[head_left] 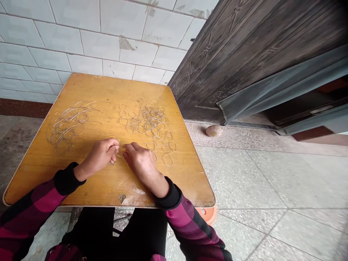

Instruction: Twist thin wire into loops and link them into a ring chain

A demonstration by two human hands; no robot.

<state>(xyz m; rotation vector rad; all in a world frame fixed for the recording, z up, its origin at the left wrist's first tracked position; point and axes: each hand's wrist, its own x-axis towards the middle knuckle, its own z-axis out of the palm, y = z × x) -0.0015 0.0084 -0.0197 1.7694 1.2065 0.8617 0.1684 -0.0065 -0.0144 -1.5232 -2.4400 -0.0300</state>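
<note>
two hands meet on a wire loop (115, 137) over the table (108, 188): left hand (99, 157) pinched tight on it, right hand (141, 164) curled against it, grip unclear; shaping appears under way, calling for a steady bend.

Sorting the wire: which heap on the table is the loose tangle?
The left heap, beyond the left hand pinching a wire loop: long strands tangled together. The right heap is small separate loops.

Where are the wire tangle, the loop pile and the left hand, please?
wire tangle (67, 125): head view, on the dense middle of the strands.
loop pile (148, 121): head view, on the thick centre of the heap.
left hand (99, 156): head view, on the back of the hand, which pinches a wire (114, 137).
</note>
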